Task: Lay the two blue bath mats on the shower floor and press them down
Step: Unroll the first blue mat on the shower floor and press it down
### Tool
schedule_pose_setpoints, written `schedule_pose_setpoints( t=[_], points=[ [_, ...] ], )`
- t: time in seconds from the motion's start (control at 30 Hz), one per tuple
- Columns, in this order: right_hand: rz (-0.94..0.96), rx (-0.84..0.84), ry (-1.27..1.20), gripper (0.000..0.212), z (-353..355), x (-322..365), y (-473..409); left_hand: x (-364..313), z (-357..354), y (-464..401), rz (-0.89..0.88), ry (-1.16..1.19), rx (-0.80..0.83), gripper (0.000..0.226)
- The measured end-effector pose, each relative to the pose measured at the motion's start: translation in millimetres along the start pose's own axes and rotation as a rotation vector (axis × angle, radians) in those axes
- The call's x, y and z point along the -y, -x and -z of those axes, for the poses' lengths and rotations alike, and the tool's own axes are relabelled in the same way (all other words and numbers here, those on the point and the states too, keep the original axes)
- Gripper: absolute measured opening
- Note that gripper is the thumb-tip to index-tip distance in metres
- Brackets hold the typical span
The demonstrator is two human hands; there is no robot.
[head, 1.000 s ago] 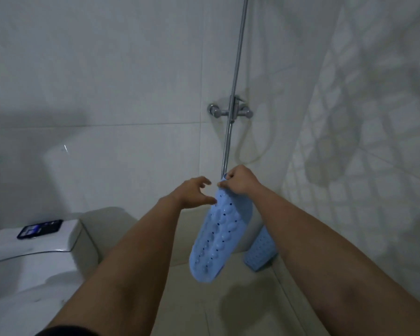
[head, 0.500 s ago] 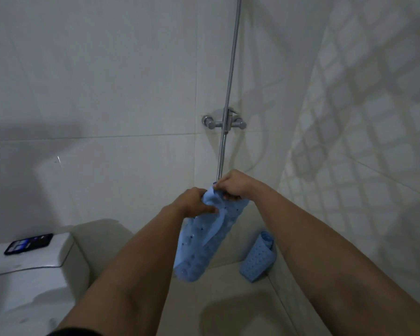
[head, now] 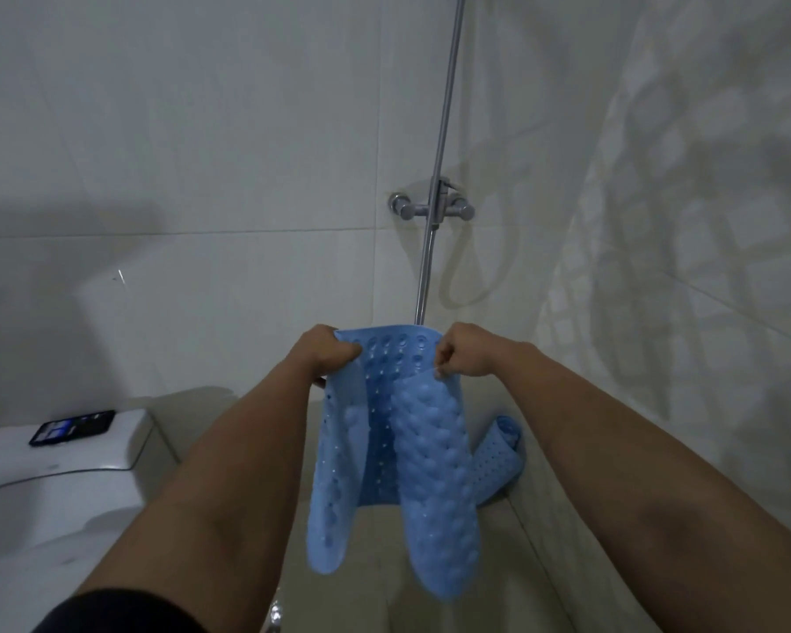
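Both grips clenched, left hand and right hand pinching first mat top corners, sides curling; unfurling step, next lower flat onto shower floor.

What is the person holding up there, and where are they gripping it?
A blue bath mat, gripped at its top edge: left hand on the left corner, right hand on the right. Its sides curl inward.

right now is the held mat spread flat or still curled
Partly opened: top edge of the held mat stretched between both hands, side flaps curling inward, hanging off the floor.
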State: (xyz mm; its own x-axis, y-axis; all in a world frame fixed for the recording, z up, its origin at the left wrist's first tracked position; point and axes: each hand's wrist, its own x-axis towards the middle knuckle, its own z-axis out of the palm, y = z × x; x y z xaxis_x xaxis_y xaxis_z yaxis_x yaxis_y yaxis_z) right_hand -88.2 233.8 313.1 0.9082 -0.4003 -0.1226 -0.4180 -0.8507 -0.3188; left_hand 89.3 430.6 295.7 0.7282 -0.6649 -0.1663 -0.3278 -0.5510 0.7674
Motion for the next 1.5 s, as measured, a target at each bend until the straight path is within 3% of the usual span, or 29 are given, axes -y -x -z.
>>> schedule_pose_setpoints(
  t=[0.17,0.33,0.57,0.67,0.8,0.97,1.1,1.27,1.37,1.5],
  points=[
    [-0.065,-0.107,0.13,0.014,-12.9,-23.3,1.8,7.1,1.1,-0.3,0.04,-0.038,-0.061,0.034],
    [-0.166,-0.06,0.236,0.016,-7.1,-40.7,8.3,14.8,2.7,-2.2,0.061,-0.118,-0.001,0.026],
    [-0.362,-0.283,-0.036,0.037,-22.9,-69.1,27.6,-3.5,5.3,0.1,-0.119,-0.249,0.03,0.038],
    [-0.396,-0.4,0.033,0.013,-34.7,-83.5,34.8,-1.5,10.9,0.2,-0.172,-0.349,0.015,0.045],
    [-0.462,-0.503,-0.118,0.045,-56.9,-105.6,49.2,9.9,14.5,4.9,-0.228,-0.366,0.013,0.044],
    [-0.679,-0.23,-0.15,0.039,-129.3,-139.4,59.8,24.8,-5.5,-1.1,-0.28,-0.347,0.051,0.043],
    [-0.645,-0.138,-0.07,0.036,-174.0,-157.5,53.4,46.1,-23.2,-15.3,-0.241,-0.519,0.146,0.04],
    [-0.561,-0.024,-0.058,0.028,-208.9,-188.1,19.4,90.0,-64.0,-43.6,0.043,-1.007,0.203,0.032],
    [-0.525,0.133,-0.071,0.032,-250.1,-209.2,-10.6,127.3,-109.7,-64.7,0.23,-1.003,0.22,0.03],
    [-0.514,0.137,-0.017,0.036,-311.7,-237.4,-48.6,201.0,-170.7,-102.6,0.462,-0.827,0.25,0.031]
  ],
)
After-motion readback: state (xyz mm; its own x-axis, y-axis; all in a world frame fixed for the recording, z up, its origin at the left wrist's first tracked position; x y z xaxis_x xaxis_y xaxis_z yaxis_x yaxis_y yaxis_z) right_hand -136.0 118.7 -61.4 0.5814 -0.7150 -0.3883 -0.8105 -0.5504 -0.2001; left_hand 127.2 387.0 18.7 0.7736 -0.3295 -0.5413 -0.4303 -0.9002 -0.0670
